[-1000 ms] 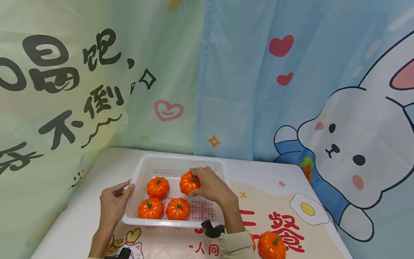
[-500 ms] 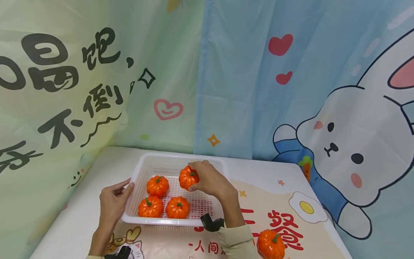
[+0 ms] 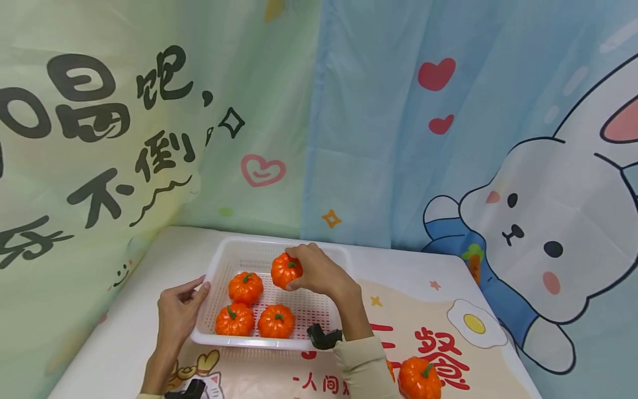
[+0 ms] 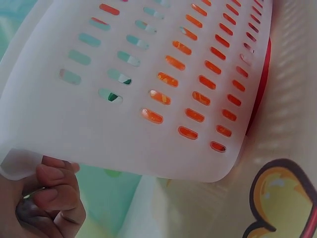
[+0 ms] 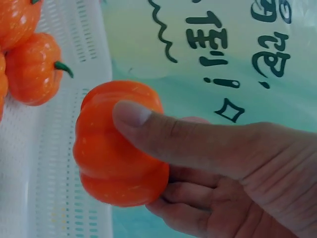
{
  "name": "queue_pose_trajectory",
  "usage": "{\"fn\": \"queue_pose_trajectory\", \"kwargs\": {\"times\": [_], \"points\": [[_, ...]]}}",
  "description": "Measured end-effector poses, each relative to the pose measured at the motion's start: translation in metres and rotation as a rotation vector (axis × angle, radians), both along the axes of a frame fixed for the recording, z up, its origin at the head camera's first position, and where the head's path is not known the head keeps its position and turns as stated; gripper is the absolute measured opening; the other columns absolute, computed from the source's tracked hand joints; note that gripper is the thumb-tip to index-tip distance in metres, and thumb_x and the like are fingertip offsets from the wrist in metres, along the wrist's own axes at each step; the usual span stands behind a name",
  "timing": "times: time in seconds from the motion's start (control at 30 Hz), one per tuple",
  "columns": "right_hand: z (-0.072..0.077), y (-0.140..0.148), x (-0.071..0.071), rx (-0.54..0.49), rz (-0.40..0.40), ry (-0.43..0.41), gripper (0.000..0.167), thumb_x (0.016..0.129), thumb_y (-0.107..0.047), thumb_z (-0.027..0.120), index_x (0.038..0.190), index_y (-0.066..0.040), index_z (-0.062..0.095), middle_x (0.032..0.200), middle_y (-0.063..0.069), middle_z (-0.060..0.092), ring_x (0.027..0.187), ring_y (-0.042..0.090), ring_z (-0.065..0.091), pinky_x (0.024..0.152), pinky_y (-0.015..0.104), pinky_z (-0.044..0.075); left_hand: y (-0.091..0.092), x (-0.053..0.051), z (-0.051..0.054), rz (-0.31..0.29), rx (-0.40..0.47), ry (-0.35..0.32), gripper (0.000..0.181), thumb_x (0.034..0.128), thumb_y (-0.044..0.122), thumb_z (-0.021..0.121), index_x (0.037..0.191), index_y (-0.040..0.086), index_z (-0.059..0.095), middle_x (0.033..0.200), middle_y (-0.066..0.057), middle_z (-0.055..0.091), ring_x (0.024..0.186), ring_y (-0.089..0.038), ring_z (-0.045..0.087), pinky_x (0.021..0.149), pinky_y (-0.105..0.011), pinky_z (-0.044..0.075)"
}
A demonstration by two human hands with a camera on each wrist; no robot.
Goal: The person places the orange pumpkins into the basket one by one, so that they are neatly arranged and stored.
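A small orange toy pumpkin [image 3: 284,271] with a green stem is in my right hand [image 3: 324,271], held between thumb and fingers above the white basket [image 3: 259,343]. The right wrist view shows the thumb across the pumpkin's [image 5: 119,148] side and the fingers beneath. Three similar pumpkins sit grouped in the left half of the basket: one behind [image 3: 246,288], one at front left [image 3: 235,320] and one at front middle [image 3: 276,321]. My left hand [image 3: 176,313] grips the basket's left rim, its fingers curled at the edge in the left wrist view.
Another pumpkin [image 3: 420,378] lies on the table at the front right, with an orange piece of one more showing beside my right sleeve [image 3: 366,366]. A printed mat [image 3: 404,310] covers part of the white table. Printed curtains [image 3: 349,138] hang behind and at left.
My right hand has lifted the pumpkin up from inside the basket and shifted it slightly left. The left hand stays at the rim, and the other pumpkins keep their places.
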State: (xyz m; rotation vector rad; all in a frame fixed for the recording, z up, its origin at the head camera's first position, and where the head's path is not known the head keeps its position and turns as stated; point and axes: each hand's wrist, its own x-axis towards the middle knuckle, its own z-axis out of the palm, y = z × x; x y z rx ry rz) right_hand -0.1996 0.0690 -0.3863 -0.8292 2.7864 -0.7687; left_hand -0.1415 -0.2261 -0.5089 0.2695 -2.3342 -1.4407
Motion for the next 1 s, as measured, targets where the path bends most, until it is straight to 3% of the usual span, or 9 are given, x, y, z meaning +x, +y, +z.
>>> {"fn": "queue_pose_trajectory", "kwargs": {"times": [0.5,0.67,1.0], "points": [[-0.025,-0.01,-0.024,0.023,0.012,-0.028,0.059,0.083,-0.008,0.095,0.138,-0.002,0.072,0.125,0.012,0.074,0.121,0.032,0.057,0.11,0.048,0.052,0.0,-0.002,0.001,-0.003,0.001,0.003,0.033,0.1032,0.018,0.077,0.13,-0.002,0.077,0.08,-0.016,0.072,0.064,-0.01,0.056,0.059,-0.019,0.049],[-0.037,-0.011,-0.027,0.016,-0.007,-0.064,0.066,0.082,-0.008,0.095,0.141,0.002,0.069,0.131,0.016,0.07,0.127,0.034,0.057,0.117,0.051,0.049,0.001,-0.001,0.001,0.001,0.001,-0.005,0.033,0.1029,0.017,0.078,0.13,-0.002,0.077,0.08,-0.015,0.071,0.064,-0.009,0.055,0.058,-0.019,0.048],[-0.052,-0.01,-0.031,-0.005,-0.019,-0.078,0.072,0.077,-0.004,0.097,0.142,0.006,0.067,0.128,0.021,0.068,0.121,0.035,0.057,0.114,0.052,0.051,0.0,-0.001,-0.002,0.003,-0.009,0.004,0.033,0.1026,0.017,0.078,0.13,-0.001,0.077,0.08,-0.015,0.071,0.065,-0.009,0.054,0.058,-0.019,0.048]]}}
